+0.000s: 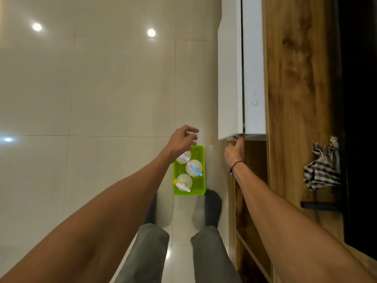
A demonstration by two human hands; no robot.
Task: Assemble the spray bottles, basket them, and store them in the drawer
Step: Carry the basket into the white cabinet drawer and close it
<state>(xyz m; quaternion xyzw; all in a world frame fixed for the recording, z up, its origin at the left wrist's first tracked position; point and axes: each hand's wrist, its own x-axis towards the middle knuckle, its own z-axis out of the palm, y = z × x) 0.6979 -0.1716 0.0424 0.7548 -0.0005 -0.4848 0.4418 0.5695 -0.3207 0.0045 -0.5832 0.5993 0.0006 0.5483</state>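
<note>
Right hand (235, 151) at about 3 o'clock from frame centre, fingers curled over the near corner edge of the white drawer front panel (228, 82), gripping it; thin black cord bracelet (236, 166) on that wrist. Left hand (182, 140) just left of it, in the air above the basket, fingers loosely curled, holding nothing, apart from the drawer panel. Under the left hand, bright green perforated plastic rectangular basket (199, 154) sits on the glossy cream tiled floor (91, 88), at 5 o'clock from centre, right in front of the person's feet in dark socks (213, 205). Three round translucent white spray bottles stand upright inside the basket: one with red-marked white trigger head (184, 157) at the far end, partly hidden by the left hand; one with pink and blue trigger head (194, 168) in the middle; one with yellow and white trigger head (182, 183) at the near end. Grey trousers (210, 256) at 6 o'clock. Wood-grain cabinet bench (295, 78) runs along 3 o'clock, behind the white panel; crumpled black-and-white striped cloth (322, 170) lies on it, well apart from both hands.
</note>
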